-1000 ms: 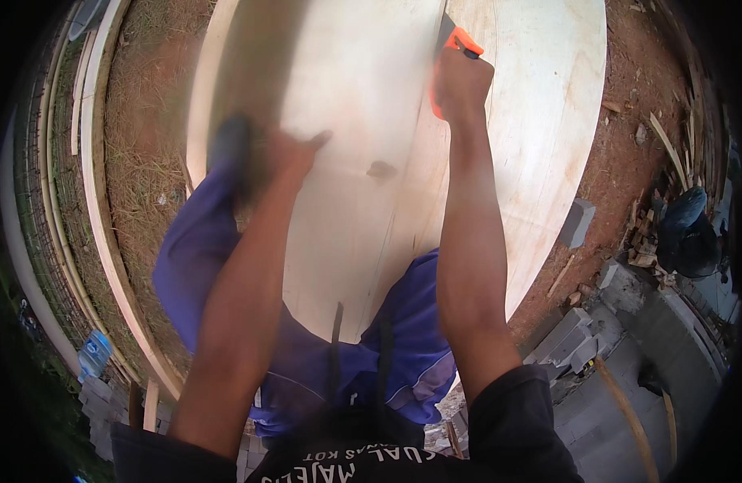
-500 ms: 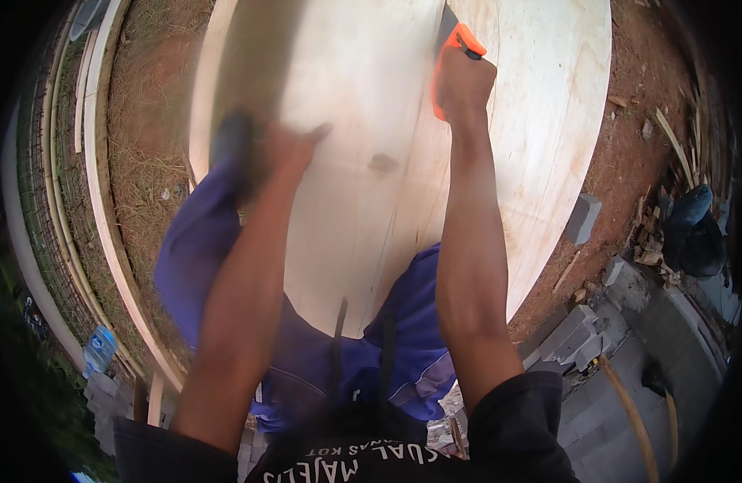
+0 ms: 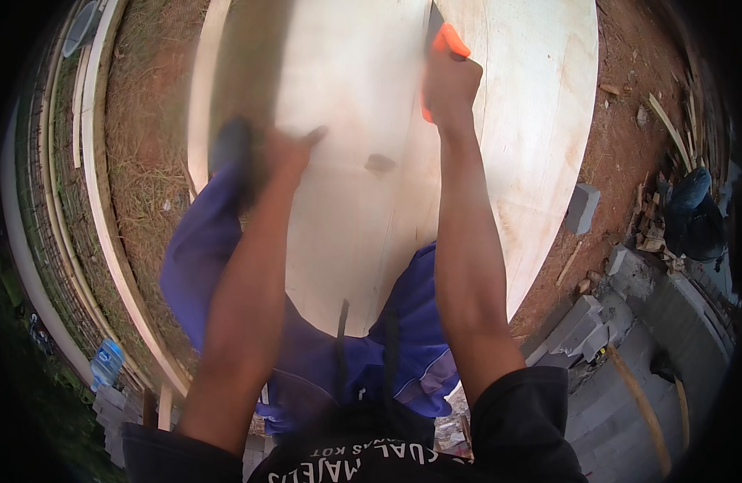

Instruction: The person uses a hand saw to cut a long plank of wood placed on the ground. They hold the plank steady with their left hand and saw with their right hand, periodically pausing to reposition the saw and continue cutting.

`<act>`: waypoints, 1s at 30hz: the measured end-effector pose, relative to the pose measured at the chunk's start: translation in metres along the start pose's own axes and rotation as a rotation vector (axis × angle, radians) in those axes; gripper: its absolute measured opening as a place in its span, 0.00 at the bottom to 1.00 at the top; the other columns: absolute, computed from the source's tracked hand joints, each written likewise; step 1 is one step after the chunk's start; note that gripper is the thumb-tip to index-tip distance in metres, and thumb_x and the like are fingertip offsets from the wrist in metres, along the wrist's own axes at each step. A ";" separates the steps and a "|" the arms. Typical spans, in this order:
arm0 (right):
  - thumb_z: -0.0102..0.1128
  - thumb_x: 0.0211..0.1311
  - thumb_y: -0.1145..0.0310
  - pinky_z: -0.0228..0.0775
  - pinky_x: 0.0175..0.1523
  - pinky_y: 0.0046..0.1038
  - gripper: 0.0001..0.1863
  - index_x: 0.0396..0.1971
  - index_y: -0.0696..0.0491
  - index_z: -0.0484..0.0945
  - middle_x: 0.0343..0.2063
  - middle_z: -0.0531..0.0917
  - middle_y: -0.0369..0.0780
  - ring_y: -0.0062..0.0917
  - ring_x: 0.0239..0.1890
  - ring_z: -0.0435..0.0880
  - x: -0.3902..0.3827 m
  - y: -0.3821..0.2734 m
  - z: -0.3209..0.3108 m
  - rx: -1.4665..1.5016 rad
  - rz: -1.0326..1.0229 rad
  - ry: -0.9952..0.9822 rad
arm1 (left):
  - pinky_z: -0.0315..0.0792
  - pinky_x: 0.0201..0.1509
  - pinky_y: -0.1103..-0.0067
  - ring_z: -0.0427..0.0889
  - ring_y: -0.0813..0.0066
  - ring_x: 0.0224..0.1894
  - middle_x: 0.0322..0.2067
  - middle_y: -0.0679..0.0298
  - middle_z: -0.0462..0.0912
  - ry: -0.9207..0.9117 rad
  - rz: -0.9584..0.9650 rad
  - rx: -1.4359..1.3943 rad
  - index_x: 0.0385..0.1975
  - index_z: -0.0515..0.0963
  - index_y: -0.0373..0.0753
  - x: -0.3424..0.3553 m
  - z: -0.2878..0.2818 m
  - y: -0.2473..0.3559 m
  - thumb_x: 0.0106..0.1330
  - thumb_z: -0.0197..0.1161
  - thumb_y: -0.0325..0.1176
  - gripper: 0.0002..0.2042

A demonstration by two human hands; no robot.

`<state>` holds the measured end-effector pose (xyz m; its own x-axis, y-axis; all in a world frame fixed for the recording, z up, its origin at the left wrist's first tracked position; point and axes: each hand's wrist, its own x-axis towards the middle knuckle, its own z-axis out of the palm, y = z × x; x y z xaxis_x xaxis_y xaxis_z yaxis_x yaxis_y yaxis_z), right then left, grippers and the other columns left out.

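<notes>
My right hand [image 3: 454,87] is closed around the orange handle of a handsaw [image 3: 446,39]. Its dark blade points away from me and runs out at the top edge of the view. Beneath it lies a large pale plywood sheet [image 3: 347,217], with a dark stain near its middle. On the sheet's left side rests my left hand [image 3: 289,151], thumb stretched out to the right; its other fingers are smeared and partly hidden. Both arms are extended forward, with my blue-clad legs on either side of the sheet's near part.
Long timber strips [image 3: 105,177] run along the left over grass, near a plastic bottle [image 3: 107,364]. Grey blocks [image 3: 582,208] and broken masonry lie at the right, with a dark bag [image 3: 694,217] and wood scraps beyond. A wooden handle [image 3: 638,402] lies at the lower right.
My right hand and the saw have shifted slightly left and a little toward me. The view has also moved a bit. My left hand keeps its place on the sheet.
</notes>
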<state>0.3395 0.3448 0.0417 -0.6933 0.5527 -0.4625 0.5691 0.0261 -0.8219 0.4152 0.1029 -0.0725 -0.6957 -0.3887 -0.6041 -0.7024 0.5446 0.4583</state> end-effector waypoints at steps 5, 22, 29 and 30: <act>0.48 0.59 0.81 0.59 0.22 0.22 0.31 0.66 0.67 0.75 0.17 0.68 0.31 0.13 0.15 0.63 -0.168 0.045 -0.067 0.182 0.075 -0.036 | 0.79 0.58 0.63 0.84 0.50 0.55 0.52 0.40 0.83 0.058 0.001 0.005 0.58 0.69 0.22 -0.005 -0.015 -0.005 0.53 0.85 0.45 0.42; 0.49 0.59 0.80 0.54 0.20 0.22 0.16 0.45 0.62 0.81 0.15 0.65 0.30 0.12 0.15 0.60 -0.157 0.048 -0.059 0.154 0.065 0.023 | 0.79 0.58 0.64 0.85 0.52 0.54 0.54 0.42 0.82 0.067 0.042 -0.019 0.58 0.69 0.23 0.000 -0.016 -0.018 0.52 0.86 0.42 0.41; 0.52 0.60 0.74 0.50 0.20 0.26 0.10 0.21 0.52 0.64 0.14 0.64 0.30 0.15 0.15 0.58 -0.062 0.035 -0.017 0.079 0.020 0.021 | 0.78 0.59 0.64 0.85 0.52 0.54 0.55 0.40 0.81 0.031 0.073 -0.017 0.59 0.67 0.22 0.000 -0.002 -0.015 0.53 0.85 0.42 0.42; 0.52 0.60 0.77 0.56 0.21 0.24 0.08 0.34 0.61 0.80 0.14 0.65 0.30 0.14 0.15 0.60 -0.108 0.038 -0.032 0.129 0.119 0.057 | 0.78 0.59 0.64 0.85 0.52 0.55 0.55 0.40 0.81 0.050 0.065 -0.048 0.59 0.67 0.22 0.005 -0.004 -0.017 0.54 0.85 0.42 0.42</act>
<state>0.4503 0.3127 0.0715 -0.5961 0.5918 -0.5426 0.5820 -0.1471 -0.7998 0.4231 0.0886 -0.0813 -0.7459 -0.3910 -0.5392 -0.6610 0.5340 0.5272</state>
